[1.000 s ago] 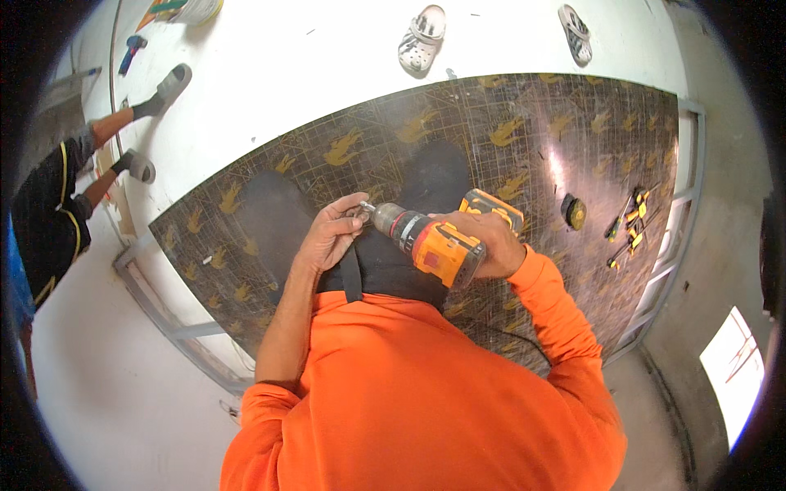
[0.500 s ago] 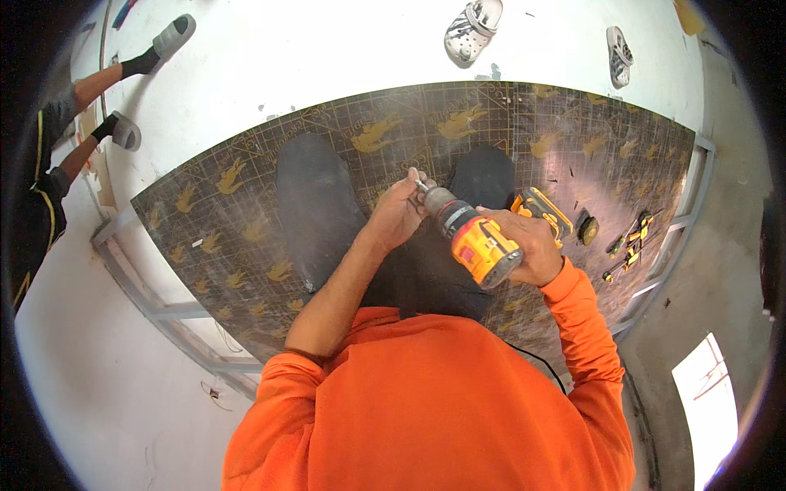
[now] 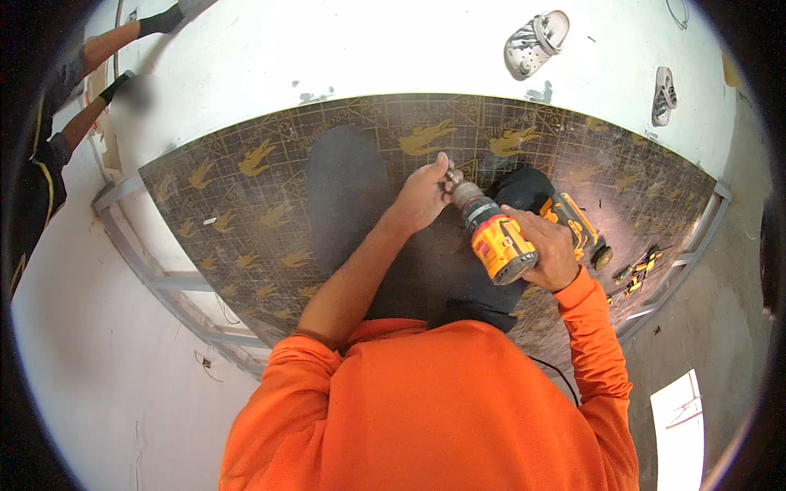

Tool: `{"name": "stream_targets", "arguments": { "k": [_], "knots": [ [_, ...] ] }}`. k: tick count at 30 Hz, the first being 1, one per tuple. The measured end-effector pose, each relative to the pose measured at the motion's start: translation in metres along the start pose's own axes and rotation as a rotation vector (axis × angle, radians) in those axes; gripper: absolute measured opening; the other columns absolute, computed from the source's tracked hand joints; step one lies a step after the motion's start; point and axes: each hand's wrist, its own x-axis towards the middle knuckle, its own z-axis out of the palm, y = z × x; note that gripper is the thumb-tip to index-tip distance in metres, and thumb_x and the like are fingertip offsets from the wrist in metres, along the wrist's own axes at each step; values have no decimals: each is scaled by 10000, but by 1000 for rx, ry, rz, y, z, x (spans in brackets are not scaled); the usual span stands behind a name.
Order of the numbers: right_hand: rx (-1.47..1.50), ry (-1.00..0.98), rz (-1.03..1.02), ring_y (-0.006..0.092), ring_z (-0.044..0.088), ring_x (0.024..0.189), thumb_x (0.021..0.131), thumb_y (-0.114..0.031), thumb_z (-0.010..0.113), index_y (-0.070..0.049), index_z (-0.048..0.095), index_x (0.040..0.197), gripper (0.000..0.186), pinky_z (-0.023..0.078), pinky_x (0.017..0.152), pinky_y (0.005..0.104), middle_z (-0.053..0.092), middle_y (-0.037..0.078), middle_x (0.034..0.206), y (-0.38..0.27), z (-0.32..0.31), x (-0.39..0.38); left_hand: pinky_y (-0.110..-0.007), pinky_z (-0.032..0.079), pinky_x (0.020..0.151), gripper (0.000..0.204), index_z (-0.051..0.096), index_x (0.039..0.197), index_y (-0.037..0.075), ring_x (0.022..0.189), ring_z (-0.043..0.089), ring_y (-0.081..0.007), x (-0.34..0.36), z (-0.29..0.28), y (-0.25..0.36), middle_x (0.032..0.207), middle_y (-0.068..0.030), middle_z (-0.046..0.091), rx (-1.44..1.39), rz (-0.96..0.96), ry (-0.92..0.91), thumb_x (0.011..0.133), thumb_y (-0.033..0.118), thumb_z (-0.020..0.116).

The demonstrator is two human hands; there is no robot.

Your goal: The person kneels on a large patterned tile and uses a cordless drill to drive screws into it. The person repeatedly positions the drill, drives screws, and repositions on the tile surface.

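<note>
The right hand (image 3: 553, 252) keeps its grip closed around the cordless drill (image 3: 501, 248), held above the dark trousers (image 3: 348, 200); the left hand (image 3: 422, 196) still pinches the small metal bit (image 3: 451, 175) at the chuck (image 3: 469, 195). Compared with half a second ago, hands and drill appear farther right in view, over the printed plywood panel (image 3: 246, 214).

I can't make out the small metal piece (image 3: 451, 177) at the left hand (image 3: 423, 196); the right hand (image 3: 552, 250) covers the drill's (image 3: 498, 247) handle; over left, a co-worker's foot (image 3: 136, 92) is blurred, upper body cut off.
</note>
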Motion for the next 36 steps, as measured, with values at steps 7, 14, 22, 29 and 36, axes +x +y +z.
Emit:
{"name": "stream_targets", "arguments": {
  "k": [7,14,22,29,36],
  "knots": [
    [-103,83,332,340,674,1002,779,-389,730,-37,546,1326,675,546,840,388,652,176,1199,-99,10,-74,-329,494,703,287,610,1059,21,768,570,-143,-13,-12,12,870,-50,640,794,-61,300,1022,277,485],
    [297,594,480,365,663,1043,731,-356,784,-49,543,1332,716,533,880,433,639,164,1249,-203,126,-146,-347,533,767,319,671,1125,19,856,652,-212,-2,-57,43,1057,-125,679,1268,-14,306,1004,244,480],
    [342,793,480,307,660,935,832,-269,600,-93,472,1407,614,528,796,429,625,118,1213,-259,258,-184,-431,507,869,412,522,1292,-57,1009,629,-322,-32,-61,61,1203,-158,619,1302,-45,302,1001,215,419],
    [336,1013,575,260,657,846,859,-228,549,-98,537,1365,523,534,751,366,649,76,1158,-277,310,-215,-413,510,864,450,569,1262,-40,1011,642,-292,18,-92,78,1183,-133,655,2079,-50,-197,980,304,502],
    [413,1074,629,262,649,800,839,-223,585,-83,583,1323,503,529,719,375,674,94,1088,-289,341,-219,-390,520,831,381,618,1208,-23,939,667,-280,63,-112,96,1090,-143,700,2493,95,-217,948,248,550]
  ]
}}
